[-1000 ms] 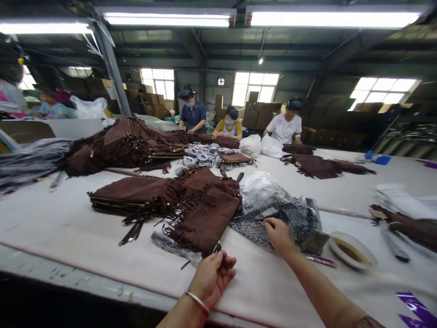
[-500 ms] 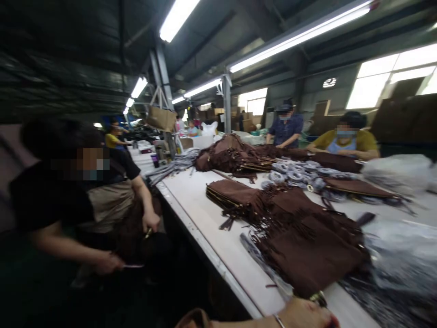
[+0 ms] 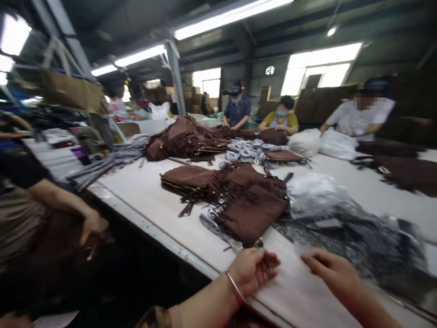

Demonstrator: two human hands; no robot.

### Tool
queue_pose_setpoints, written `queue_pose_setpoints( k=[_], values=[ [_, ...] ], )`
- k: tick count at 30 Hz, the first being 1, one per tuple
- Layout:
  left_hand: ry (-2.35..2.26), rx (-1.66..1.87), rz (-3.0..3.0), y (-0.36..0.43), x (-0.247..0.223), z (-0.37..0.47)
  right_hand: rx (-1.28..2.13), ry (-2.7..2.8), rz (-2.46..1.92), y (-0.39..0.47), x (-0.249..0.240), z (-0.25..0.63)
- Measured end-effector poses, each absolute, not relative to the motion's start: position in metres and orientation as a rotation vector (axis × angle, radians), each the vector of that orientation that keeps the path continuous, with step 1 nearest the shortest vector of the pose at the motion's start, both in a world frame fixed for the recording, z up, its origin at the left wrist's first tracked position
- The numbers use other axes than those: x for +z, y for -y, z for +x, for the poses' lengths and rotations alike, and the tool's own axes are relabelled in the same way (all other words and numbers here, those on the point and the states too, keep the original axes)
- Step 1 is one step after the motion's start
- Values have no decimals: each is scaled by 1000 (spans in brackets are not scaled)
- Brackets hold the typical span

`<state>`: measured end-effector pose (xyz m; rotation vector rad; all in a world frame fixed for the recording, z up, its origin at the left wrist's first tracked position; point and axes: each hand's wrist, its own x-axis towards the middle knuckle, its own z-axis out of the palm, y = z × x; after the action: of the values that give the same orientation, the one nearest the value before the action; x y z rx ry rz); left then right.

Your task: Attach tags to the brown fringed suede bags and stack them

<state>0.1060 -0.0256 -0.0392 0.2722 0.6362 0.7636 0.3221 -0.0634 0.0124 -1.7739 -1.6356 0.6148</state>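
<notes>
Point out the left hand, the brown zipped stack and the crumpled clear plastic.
Left hand (image 3: 250,269): head view, middle of the hand.
Brown zipped stack (image 3: 191,176): head view, top face.
Crumpled clear plastic (image 3: 317,193): head view, pale upper part.

Matt brown suede-like bags (image 3: 254,212) with metal zips lie near glossy clear plastic (image 3: 317,193) on a smooth, pale worktop (image 3: 164,216).

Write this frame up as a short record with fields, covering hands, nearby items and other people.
left hand: wears a bracelet; fingers at the metal clip on the near corner of a brown fringed bag
right hand: above the white table; blurred, grip unclear
left of bag: stack of brown zipped bags
right of bag: clear plastic, speckled dark fabric
behind: grey coils, brown heap
people: three across the table, another's arm at far left
</notes>
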Motion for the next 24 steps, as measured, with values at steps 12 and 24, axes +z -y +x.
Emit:
queue_pose_setpoints(
  k=[12, 24],
  values=[
    [-551, 708, 383, 28, -29, 95, 1271, 1127, -1474, 51, 0, 271],
    [-579, 692, 392, 29, -26, 98, 1085, 1114, -1584, 37, -11, 281]
  ],
)
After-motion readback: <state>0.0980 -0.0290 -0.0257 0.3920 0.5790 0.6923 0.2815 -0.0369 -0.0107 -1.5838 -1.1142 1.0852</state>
